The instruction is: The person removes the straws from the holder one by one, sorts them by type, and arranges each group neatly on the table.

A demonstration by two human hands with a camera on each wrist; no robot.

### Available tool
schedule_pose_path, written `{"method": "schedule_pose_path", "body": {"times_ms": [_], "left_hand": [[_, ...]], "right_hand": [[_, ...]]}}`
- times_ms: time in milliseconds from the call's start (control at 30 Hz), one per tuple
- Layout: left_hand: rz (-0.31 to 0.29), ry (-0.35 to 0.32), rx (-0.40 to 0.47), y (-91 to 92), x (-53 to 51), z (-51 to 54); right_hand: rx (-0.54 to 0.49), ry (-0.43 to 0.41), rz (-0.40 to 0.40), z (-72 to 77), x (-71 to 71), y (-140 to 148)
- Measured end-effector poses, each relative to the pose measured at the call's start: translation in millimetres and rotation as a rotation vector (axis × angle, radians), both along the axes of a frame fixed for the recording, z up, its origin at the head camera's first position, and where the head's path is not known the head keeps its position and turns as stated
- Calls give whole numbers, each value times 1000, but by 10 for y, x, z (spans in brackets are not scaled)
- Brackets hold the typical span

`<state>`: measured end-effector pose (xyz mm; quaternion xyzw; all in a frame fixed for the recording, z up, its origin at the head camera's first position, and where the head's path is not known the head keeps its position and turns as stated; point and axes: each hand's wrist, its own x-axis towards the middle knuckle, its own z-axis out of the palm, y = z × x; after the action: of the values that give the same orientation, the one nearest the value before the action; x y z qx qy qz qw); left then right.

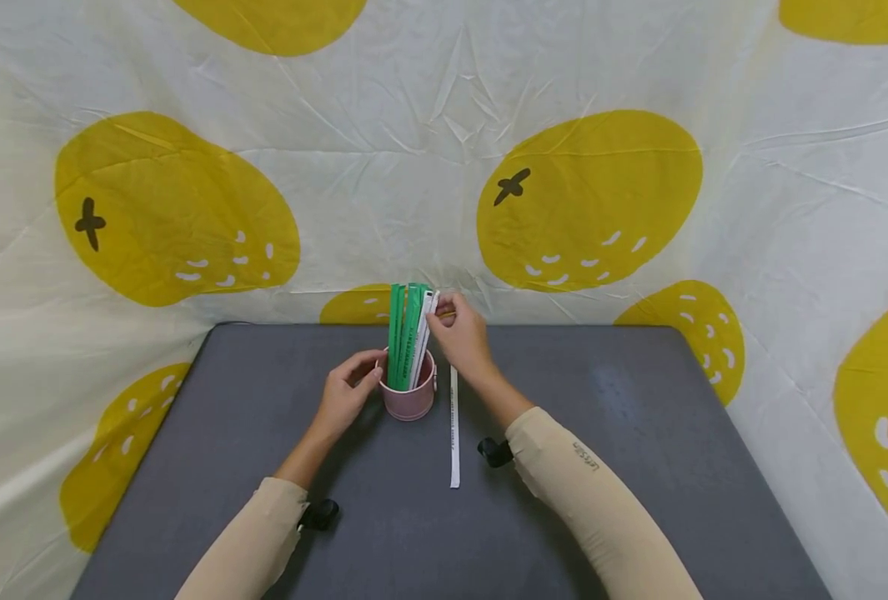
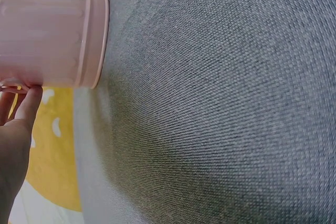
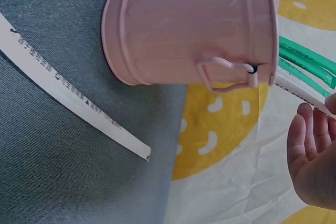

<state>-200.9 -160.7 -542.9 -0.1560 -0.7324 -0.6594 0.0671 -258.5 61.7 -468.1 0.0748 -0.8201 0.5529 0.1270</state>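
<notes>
A pink metal bucket [image 1: 408, 406] stands upright on the table with several slim green-wrapped sticks [image 1: 397, 342] and white-wrapped sticks [image 1: 421, 342] upright in it. What the wrappers contain is hidden. At the bucket's left side, my left hand [image 1: 344, 392] holds its small handle between thumb and fingers; the left wrist view shows a fingertip against the pink wall [image 2: 44, 40]. Up by the sticks' top ends, my right hand [image 1: 462, 337] pinches a white-wrapped stick whose lower part is inside the bucket. The right wrist view shows this hand [image 3: 317, 153] beyond the bucket's rim.
Another white-wrapped stick [image 1: 454, 433] with black print lies on the dark grey table [image 1: 601, 517], just right of the bucket. A white cloth with yellow fruit shapes [image 1: 589, 200] hangs behind the table's far edge. Black wrist cameras [image 1: 319, 514] sit under both sleeves.
</notes>
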Motion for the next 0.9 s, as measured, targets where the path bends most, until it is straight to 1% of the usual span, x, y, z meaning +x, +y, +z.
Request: {"method": "schedule_pose_path", "body": {"times_ms": [200,400,533,600,700,800,833,900], "left_hand": [[6,-3,-4,2,-4,8],[17,-19,-7,10,-15,23],[14,-32,-3,16,-24,41],[9,-42,7,23,-13,81],[-1,-52,13,41,45,206],[-5,-54,15,59,101,317],[-3,-50,13,63,112,337],[1,-48,17,68,115,339]], "right_hand": [[-22,-1,20,63,-11,47],[-16,-24,21,155,-21,91],[-40,-29,33,235,-34,132],[-48,-27,43,280,-43,158],[-50,-25,55,368,-48,207],[-75,-20,83,460,-57,264],[-90,-20,95,492,-60,283],[-119,-14,118,550,-69,320]]}}
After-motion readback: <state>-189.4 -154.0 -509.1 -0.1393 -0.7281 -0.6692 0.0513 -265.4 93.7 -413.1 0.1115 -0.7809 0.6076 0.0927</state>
